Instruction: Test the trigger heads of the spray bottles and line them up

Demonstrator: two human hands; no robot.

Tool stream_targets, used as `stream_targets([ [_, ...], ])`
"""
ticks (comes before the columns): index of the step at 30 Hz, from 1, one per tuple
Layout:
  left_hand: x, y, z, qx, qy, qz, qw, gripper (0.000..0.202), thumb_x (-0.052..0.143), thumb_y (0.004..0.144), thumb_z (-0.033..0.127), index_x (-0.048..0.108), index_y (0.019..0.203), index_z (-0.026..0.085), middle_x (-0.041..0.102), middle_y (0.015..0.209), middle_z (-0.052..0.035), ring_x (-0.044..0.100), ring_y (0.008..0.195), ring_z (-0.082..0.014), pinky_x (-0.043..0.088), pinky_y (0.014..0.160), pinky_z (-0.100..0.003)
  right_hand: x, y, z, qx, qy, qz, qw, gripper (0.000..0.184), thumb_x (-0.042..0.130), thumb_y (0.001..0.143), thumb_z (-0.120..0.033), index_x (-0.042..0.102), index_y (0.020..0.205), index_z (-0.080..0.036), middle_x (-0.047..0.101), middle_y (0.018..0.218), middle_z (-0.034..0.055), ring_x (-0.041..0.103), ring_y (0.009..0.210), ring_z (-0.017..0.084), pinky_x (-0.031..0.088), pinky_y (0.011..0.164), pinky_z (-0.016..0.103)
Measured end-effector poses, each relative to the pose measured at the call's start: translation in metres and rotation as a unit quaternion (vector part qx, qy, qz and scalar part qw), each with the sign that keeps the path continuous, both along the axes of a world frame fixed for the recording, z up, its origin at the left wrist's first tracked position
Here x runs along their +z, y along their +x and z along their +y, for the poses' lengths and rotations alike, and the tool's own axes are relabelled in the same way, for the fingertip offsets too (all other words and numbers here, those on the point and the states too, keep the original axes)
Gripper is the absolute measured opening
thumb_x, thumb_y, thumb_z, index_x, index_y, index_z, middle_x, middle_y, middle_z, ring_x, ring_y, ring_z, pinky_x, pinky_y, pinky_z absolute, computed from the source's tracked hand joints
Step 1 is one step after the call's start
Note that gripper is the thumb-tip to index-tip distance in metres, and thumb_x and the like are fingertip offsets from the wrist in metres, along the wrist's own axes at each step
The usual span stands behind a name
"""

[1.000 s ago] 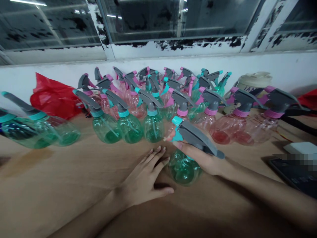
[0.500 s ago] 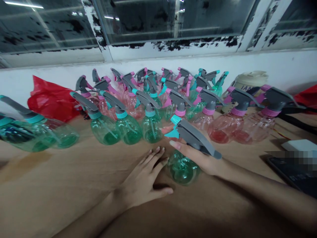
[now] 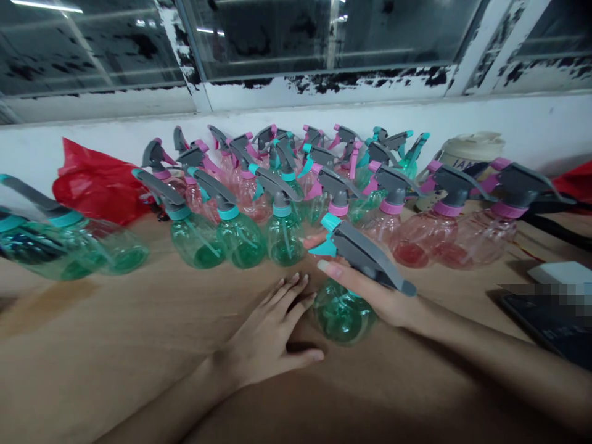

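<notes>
A green see-through spray bottle (image 3: 345, 314) stands upright on the wooden table in front of me, with a grey and teal trigger head. My right hand (image 3: 370, 287) is closed around its neck, just under the head; the thumb shows on the near side and a fingertip lies by the teal trigger. Flat on the tabletop, my left hand (image 3: 272, 333) rests just left of this bottle with its fingers spread and holds nothing. Behind both hands runs a row of similar bottles, among them a green spray bottle (image 3: 284, 240) and a pink spray bottle (image 3: 419, 240).
Several more spray bottles crowd toward the white wall. At the left are green bottles (image 3: 78, 246) and a red plastic bag (image 3: 99, 185). A pale tub (image 3: 472, 148) stands at the back right. A dark phone (image 3: 546, 327) and a white box (image 3: 562, 274) lie at the right.
</notes>
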State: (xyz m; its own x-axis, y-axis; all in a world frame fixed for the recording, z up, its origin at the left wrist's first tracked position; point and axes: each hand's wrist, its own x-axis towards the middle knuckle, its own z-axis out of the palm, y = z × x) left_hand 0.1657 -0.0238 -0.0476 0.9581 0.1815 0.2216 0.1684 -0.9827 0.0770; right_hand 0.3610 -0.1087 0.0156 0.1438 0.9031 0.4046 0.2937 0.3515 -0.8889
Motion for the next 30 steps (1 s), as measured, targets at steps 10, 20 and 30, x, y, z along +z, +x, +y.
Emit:
stream_targets([
  [10, 0.0039, 0.0004, -0.0010, 0.006, -0.021, 0.016, 1.000, 0.076, 0.053, 0.085, 0.063, 0.038, 0.139, 0.012, 0.031, 0.149, -0.0183, 0.023, 0.139, -0.0339, 0.027, 0.110, -0.052, 0.0037, -0.0002, -0.0012, 0.002, -0.006, -0.009, 1.000, 0.031, 0.063, 0.081, -0.044, 0.062, 0.106, -0.025, 0.064, 0.080, -0.0006, 0.059, 0.064, 0.015, 0.047, 0.059, 0.031],
  [20, 0.0086, 0.0019, -0.0016, 0.011, -0.022, 0.039, 0.999, 0.079, 0.055, 0.084, 0.064, 0.038, 0.140, 0.011, 0.032, 0.149, -0.0186, 0.025, 0.138, -0.0343, 0.026, 0.111, -0.051, 0.0038, 0.0010, -0.0010, -0.015, 0.013, -0.048, 0.999, 0.020, 0.058, 0.084, -0.045, 0.060, 0.088, -0.026, 0.058, 0.066, -0.0027, 0.053, 0.056, 0.015, 0.044, 0.053, 0.030],
  [30, 0.0048, 0.0007, -0.0005, 0.008, -0.013, 0.031, 0.999, 0.077, 0.051, 0.085, 0.066, 0.038, 0.139, 0.012, 0.031, 0.149, -0.0183, 0.021, 0.140, -0.0328, 0.024, 0.111, -0.050, 0.0063, 0.0016, 0.0003, -0.018, 0.005, -0.032, 0.999, 0.027, 0.058, 0.083, -0.048, 0.063, 0.094, -0.024, 0.068, 0.080, 0.0003, 0.063, 0.070, 0.017, 0.051, 0.066, 0.032],
])
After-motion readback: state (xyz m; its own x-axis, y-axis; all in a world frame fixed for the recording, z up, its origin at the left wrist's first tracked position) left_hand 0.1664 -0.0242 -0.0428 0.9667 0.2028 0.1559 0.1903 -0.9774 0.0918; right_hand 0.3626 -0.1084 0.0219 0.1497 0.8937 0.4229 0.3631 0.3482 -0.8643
